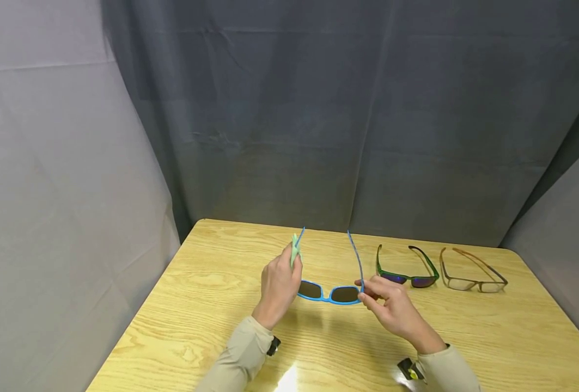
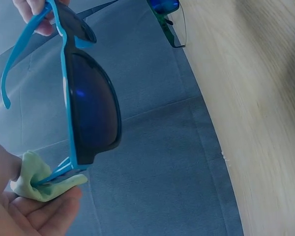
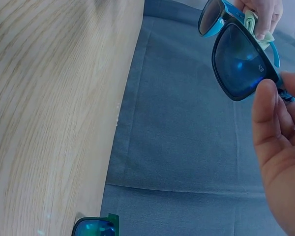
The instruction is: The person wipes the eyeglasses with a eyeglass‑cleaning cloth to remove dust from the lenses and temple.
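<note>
Blue-framed sunglasses (image 1: 325, 300) with dark lenses are held up above the table, temples spread and pointing away from me. My left hand (image 1: 278, 283) grips a pale green cloth (image 1: 295, 251) folded around one temple. In the left wrist view the cloth (image 2: 33, 167) wraps that temple close to its hinge, with the left hand's fingers (image 2: 51, 216) around it. At the opposite front corner, by the hinge, my right hand (image 1: 392, 306) pinches the frame between thumb and fingers. The right wrist view shows the thumb (image 3: 264, 105) against the edge of the lens (image 3: 238, 61).
To the right on the wooden table (image 1: 186, 316) stand green-framed sunglasses (image 1: 422, 281) with bluish-purple lenses. Beside them are clear-lens eyeglasses (image 1: 480, 285) with brownish temples. A dark grey curtain (image 1: 279, 120) hangs behind the table, and lighter cloth walls (image 1: 49, 179) flank it.
</note>
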{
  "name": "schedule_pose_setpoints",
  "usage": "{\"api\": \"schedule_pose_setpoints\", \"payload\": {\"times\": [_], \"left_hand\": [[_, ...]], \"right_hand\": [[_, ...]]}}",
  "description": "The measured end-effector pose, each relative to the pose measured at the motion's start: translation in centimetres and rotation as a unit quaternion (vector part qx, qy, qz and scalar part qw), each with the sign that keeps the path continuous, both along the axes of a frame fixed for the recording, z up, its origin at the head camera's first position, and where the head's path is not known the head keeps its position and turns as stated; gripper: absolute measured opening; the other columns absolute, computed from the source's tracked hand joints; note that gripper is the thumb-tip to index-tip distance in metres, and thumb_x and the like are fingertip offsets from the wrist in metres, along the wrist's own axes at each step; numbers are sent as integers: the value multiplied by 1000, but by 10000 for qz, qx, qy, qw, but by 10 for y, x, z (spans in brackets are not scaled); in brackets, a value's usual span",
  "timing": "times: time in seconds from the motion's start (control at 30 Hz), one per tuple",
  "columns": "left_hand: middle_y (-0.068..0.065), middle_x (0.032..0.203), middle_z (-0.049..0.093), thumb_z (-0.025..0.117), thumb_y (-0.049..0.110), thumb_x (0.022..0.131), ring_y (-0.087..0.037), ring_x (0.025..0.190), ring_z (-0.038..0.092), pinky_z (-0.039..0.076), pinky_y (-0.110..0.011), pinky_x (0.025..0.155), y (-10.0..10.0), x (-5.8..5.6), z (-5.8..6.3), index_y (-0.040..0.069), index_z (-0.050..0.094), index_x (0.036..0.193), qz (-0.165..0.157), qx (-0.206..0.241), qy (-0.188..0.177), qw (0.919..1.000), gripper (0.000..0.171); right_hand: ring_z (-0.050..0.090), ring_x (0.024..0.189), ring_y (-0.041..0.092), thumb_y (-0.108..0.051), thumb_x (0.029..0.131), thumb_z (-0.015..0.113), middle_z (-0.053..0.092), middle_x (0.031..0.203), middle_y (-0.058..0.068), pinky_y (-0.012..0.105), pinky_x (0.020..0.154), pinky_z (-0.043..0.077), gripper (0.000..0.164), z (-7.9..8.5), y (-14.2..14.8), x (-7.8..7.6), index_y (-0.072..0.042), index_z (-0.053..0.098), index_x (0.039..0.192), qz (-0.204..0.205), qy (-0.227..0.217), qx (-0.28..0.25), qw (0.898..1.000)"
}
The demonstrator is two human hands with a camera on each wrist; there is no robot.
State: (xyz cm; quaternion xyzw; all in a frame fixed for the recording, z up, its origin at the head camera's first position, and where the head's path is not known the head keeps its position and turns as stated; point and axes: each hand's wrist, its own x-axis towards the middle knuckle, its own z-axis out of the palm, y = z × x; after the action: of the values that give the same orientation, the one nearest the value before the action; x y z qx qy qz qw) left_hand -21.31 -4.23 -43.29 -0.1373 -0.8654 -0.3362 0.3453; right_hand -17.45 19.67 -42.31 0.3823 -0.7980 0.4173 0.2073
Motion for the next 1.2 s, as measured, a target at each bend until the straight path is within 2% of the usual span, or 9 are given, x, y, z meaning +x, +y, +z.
{"api": "schedule_pose_setpoints", "payload": {"times": [0.17,0.47,0.6,0.7,0.9,1.2], "left_hand": [[8,52,31,54,5,91,-2,42,24,21,-16,37,-1,-1,2,0,61,93,2,-69,68,10000,9],[9,52,31,53,3,91,-1,41,23,20,-14,36,-2,-2,1,-5,62,105,-42,-97,147,9998,18],[9,52,31,53,3,91,0,42,23,19,-13,36,-3,-4,-1,-7,61,108,-15,-112,361,9993,21],[9,52,30,53,3,91,0,42,22,18,-13,36,-3,-5,-1,-8,61,107,-3,-146,457,9988,22],[8,52,30,54,5,92,-2,43,24,20,-15,37,-4,-5,3,-3,62,107,95,-214,146,9996,19],[7,52,34,57,4,90,-2,43,26,22,-15,36,-4,-6,4,-6,61,111,117,-227,292,9992,24]], "right_hand": [[53,61,10,18,76,66,59,75,3,22,51,47,27,0,0,0,11,67,101,-18,-92,60,9999],[52,62,8,16,76,67,57,74,-1,20,53,46,26,2,-2,3,8,68,101,-78,-122,186,9997],[51,63,6,15,76,68,56,74,-4,20,53,45,26,2,-1,3,7,68,101,-94,-127,239,9996],[50,63,5,14,77,68,56,74,-5,20,53,45,26,-7,2,-3,6,68,102,-85,-141,279,9995],[51,66,4,9,80,69,58,77,-7,21,53,46,27,-34,12,-20,2,69,106,-2,-217,325,9992],[52,67,3,5,81,69,58,81,-10,21,55,48,26,-34,14,-20,2,69,107,131,-207,365,9990]]}}
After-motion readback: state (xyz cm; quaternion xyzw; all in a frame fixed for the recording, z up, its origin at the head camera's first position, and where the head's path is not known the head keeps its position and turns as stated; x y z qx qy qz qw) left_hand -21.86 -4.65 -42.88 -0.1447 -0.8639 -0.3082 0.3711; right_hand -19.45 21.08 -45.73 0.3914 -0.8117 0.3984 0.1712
